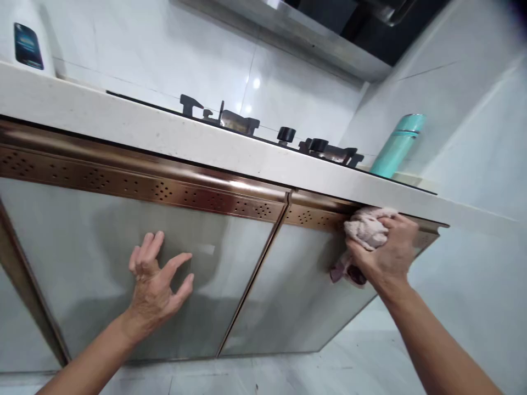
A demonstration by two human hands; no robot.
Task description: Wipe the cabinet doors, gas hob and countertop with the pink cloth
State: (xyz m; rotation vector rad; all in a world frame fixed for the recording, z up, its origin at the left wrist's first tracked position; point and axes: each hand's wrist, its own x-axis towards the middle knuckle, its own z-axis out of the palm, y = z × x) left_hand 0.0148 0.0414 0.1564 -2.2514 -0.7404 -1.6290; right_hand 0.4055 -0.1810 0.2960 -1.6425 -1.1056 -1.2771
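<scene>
My right hand grips a bunched pale pink cloth with a dark purple end hanging below. The cloth lies against the copper-coloured perforated trim at the top of the right cabinet door. Fingers spread and holding nothing, my left hand is in front of the left cabinet door. Whether its fingertips touch that door I cannot tell.
Above the doors runs a white countertop edge with a gas stove on it. A turquoise flask stands at the right, a white bottle at the far left. A range hood hangs overhead, and a tiled wall closes the right side.
</scene>
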